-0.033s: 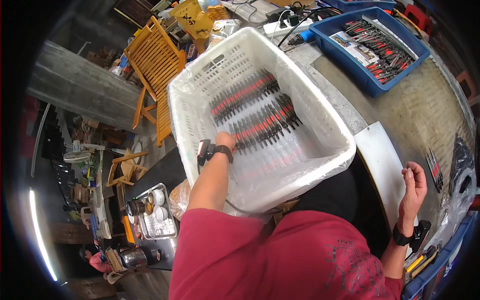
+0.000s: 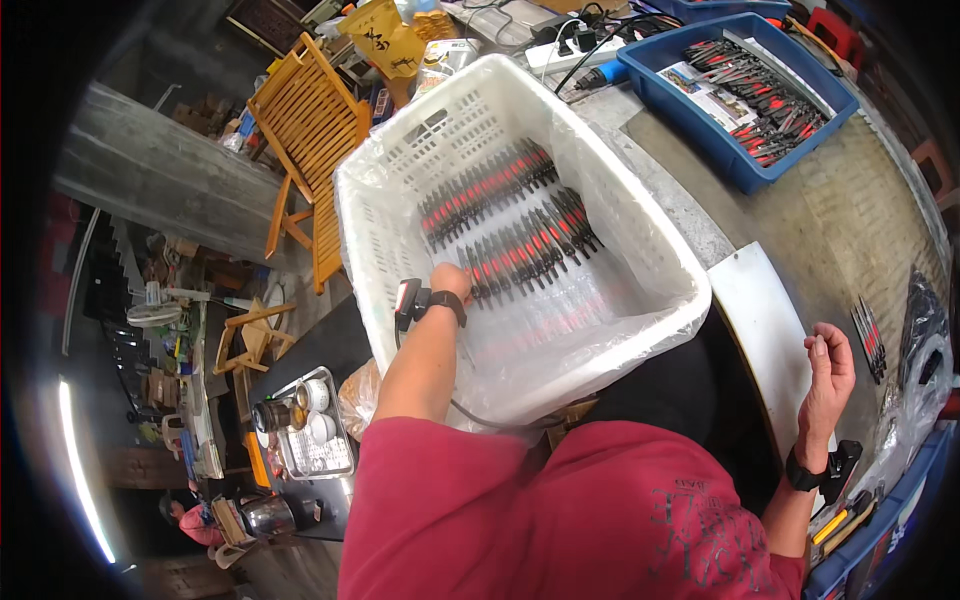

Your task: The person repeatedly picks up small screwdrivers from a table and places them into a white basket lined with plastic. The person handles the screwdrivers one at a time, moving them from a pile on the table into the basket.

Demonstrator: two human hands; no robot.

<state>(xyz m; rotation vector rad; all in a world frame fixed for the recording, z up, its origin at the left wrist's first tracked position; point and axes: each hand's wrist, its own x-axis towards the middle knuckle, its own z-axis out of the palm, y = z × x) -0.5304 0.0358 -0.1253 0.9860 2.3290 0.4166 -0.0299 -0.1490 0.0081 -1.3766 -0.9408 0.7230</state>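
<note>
My left hand (image 2: 452, 281) reaches into a white plastic crate (image 2: 385, 270) lined with clear film. It touches the left end of the nearer row of slim black-and-red pieces (image 2: 530, 250); its fingers are mostly hidden behind the back of the hand. A second row of the same pieces (image 2: 488, 190) lies farther back in the crate. Out to the right, my right hand (image 2: 828, 378) hovers beside a white board (image 2: 762, 325), palm inward, its fingers loosely extended with nothing visible in them. Close to it lie a few more pieces (image 2: 868, 340) on the worktop.
A blue bin (image 2: 755, 175) of loose black-and-red pieces stands at the far right. Behind the crate are a power strip (image 2: 575, 48) and cables. A wooden folding chair (image 2: 315, 150) and a metal tray (image 2: 345, 462) with jars are at left. Clear plastic (image 2: 915, 375) lies at right.
</note>
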